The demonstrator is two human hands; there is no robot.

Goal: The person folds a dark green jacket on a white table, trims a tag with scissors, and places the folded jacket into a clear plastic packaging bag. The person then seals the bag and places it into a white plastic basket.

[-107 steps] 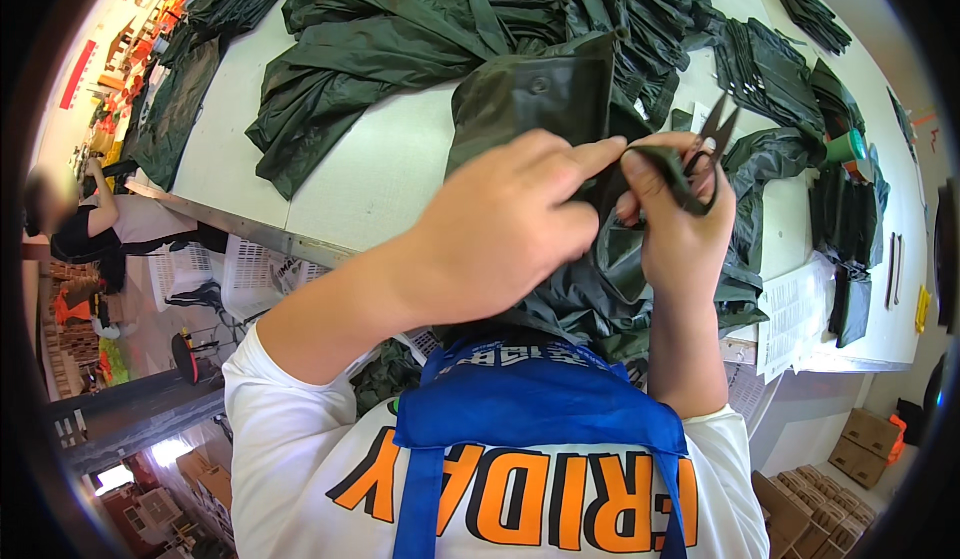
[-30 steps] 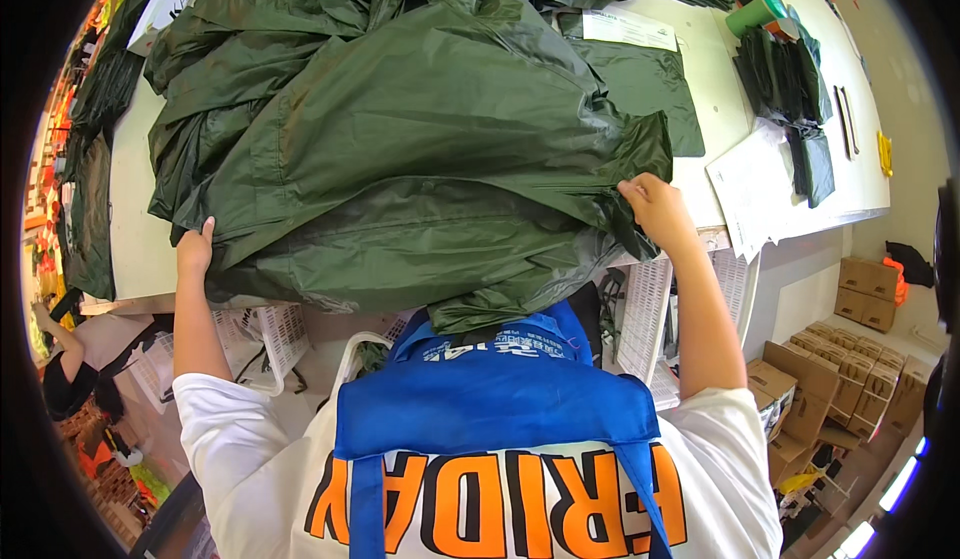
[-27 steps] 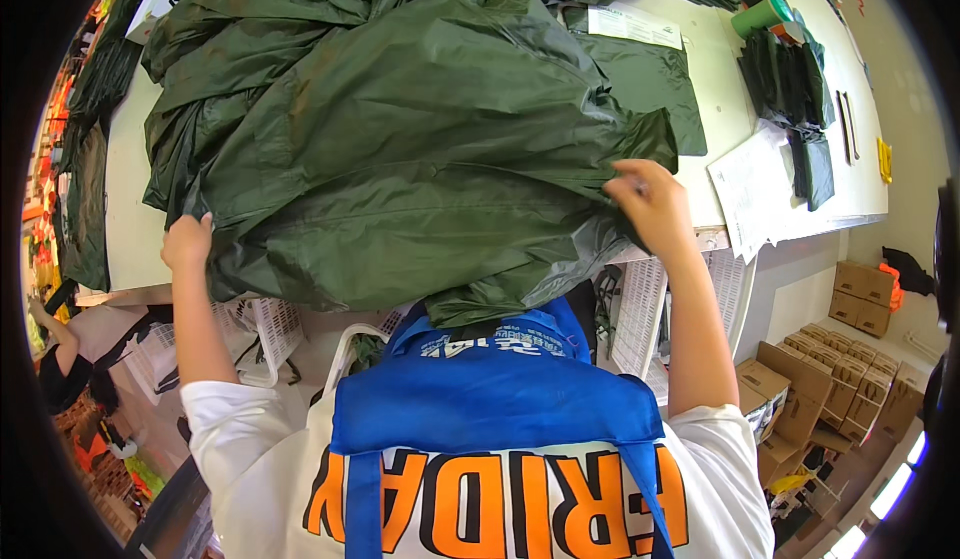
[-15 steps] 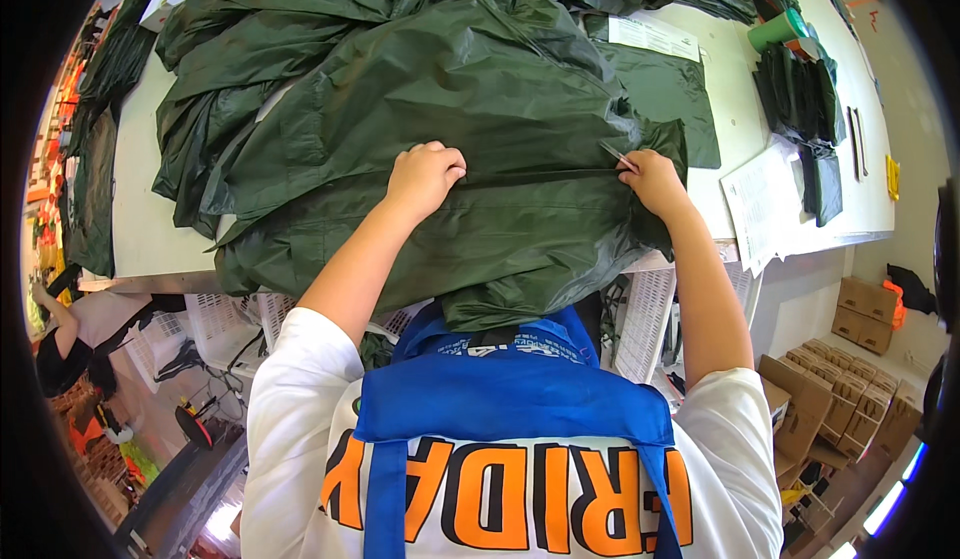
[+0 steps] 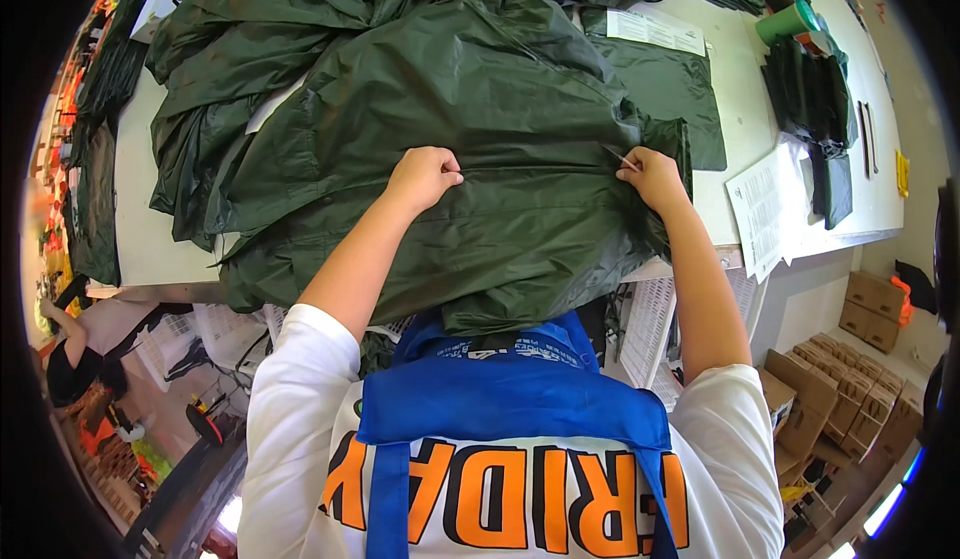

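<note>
A dark green coated-fabric garment [image 5: 470, 89] lies spread across the table, its near part hanging over the front edge towards my apron. My left hand [image 5: 425, 176] is closed in a pinch on a fold at its middle. At the garment's right side, my right hand [image 5: 650, 176] pinches a slim, pale, pointed tool [image 5: 626, 162], whose exact kind I cannot make out. Its tip points up and left over the fabric. The right fingers also touch the cloth. A straight fold runs between the two hands.
Flat folded green pieces with a white label sheet [image 5: 655, 32] lie beyond my right hand. Further right are printed papers [image 5: 757, 214], a dark bundle [image 5: 808, 94] and a green roll [image 5: 787, 23]. White plastic baskets [image 5: 648, 329] stand under the table; cartons [image 5: 850, 389] are at the right.
The whole view has shifted slightly. Both hands keep their places on the garment, the left fingers a little more curled. The fold between them looks straighter.
</note>
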